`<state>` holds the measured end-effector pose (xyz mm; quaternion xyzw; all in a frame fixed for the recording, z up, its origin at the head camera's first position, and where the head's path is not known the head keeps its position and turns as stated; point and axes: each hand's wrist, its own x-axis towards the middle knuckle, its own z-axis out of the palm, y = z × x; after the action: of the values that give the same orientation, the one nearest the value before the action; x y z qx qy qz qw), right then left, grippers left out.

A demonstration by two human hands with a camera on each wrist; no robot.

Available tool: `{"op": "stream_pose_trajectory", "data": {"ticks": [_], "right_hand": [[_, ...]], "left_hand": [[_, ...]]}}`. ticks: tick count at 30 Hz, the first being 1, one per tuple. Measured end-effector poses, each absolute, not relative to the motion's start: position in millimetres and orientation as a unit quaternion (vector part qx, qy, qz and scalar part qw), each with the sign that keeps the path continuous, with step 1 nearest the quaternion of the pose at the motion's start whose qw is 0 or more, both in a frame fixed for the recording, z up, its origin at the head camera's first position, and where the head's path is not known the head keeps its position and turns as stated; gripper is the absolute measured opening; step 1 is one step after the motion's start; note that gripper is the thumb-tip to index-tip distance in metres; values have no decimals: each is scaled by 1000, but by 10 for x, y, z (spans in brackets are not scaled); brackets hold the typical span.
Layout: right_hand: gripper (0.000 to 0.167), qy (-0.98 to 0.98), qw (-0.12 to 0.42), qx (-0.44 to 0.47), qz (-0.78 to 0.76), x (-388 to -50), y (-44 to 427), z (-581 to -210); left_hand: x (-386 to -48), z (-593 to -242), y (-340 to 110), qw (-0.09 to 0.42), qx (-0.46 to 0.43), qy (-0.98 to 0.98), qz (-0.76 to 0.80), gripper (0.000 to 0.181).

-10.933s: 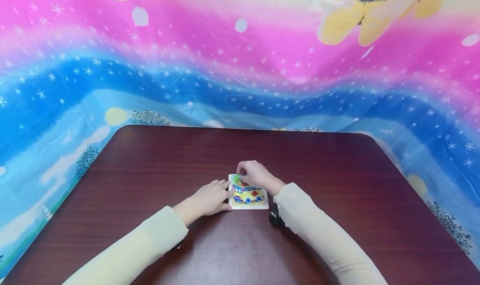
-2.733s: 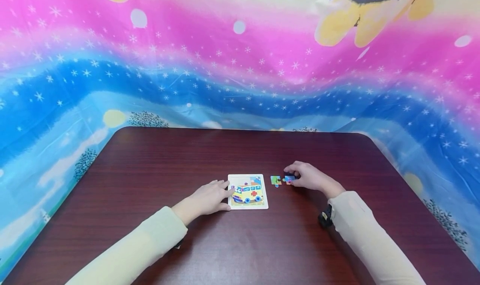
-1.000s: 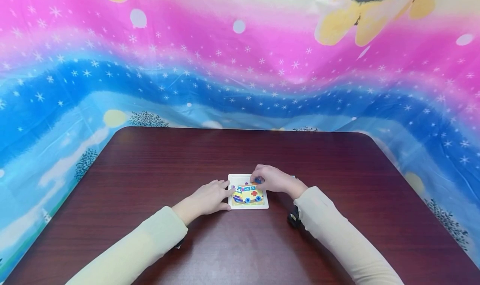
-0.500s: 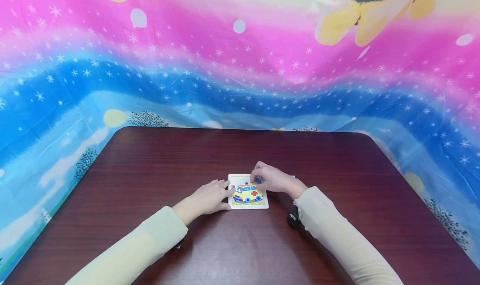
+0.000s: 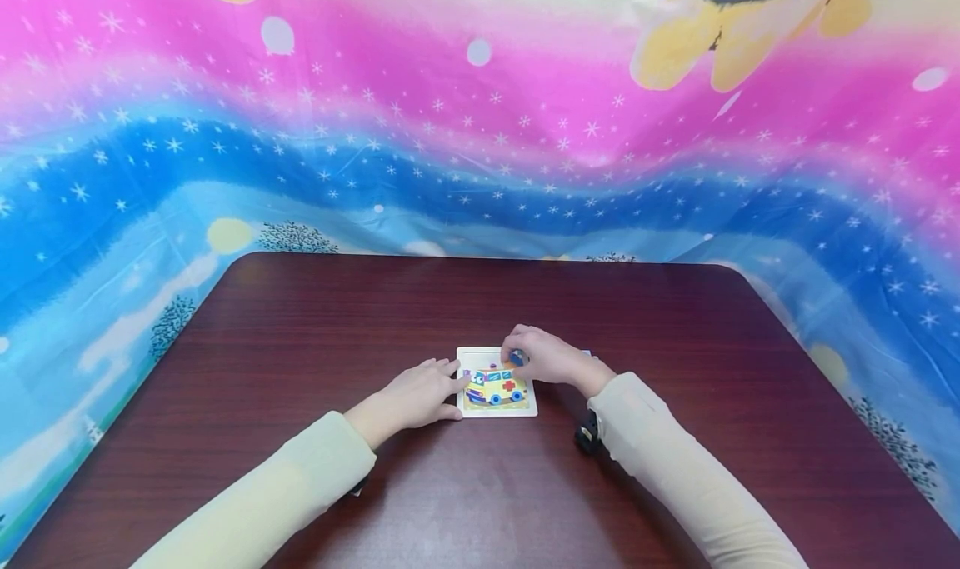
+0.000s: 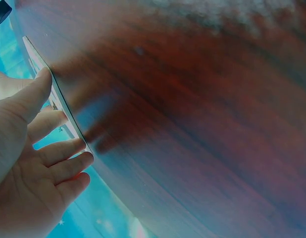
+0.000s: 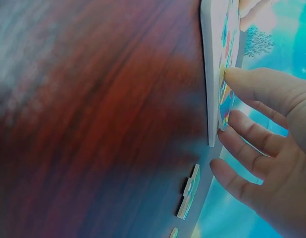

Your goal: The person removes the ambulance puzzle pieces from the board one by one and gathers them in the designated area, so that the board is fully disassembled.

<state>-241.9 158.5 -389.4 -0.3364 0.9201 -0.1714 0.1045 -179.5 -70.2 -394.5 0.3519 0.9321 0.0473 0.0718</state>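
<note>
A square puzzle board (image 5: 498, 414) with a yellow ambulance picture lies on the table. My left hand (image 5: 420, 396) rests along its left edge, fingers extended; the left wrist view shows this hand (image 6: 39, 148) with fingertips on the board's edge. At the board's upper right corner my right hand (image 5: 543, 355) pinches a blue puzzle piece (image 5: 515, 359). In the right wrist view, the thumb and fingers of this hand (image 7: 272, 131) are at the piece (image 7: 225, 111), whose near end looks slightly raised. The upper left of the board shows a pale bare base.
Loose puzzle pieces lie right of the board, mostly behind my right hand in the head view; one loose piece (image 7: 190, 192) and the tip of another (image 7: 174, 233) show in the right wrist view. Behind the dark red table (image 5: 337, 302) hangs a patterned cloth (image 5: 450, 152).
Since the earliest frame, pieces from the board's upper part have moved to the table on the right. My right hand has come back left from them to the corner piece. My left hand has stayed.
</note>
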Motion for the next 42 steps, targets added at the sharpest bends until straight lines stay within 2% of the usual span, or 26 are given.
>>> {"op": "stream_pose_trajectory", "data": {"ticks": [23,33,42], "right_hand": [[18,920,103,-346,-152,-2446,1612,-3901],[32,919,82,-346,-172,-2455,1707,-3885],[31,920,64,-333,-196,-2489,1911,-3795]], "left_hand": [[-1797,-3922,-692,77,343,936,33,54],[-1791,-3922,-688,82,342,935,37,54],[-1781,-3918,-693,78,345,935,33,54]]}}
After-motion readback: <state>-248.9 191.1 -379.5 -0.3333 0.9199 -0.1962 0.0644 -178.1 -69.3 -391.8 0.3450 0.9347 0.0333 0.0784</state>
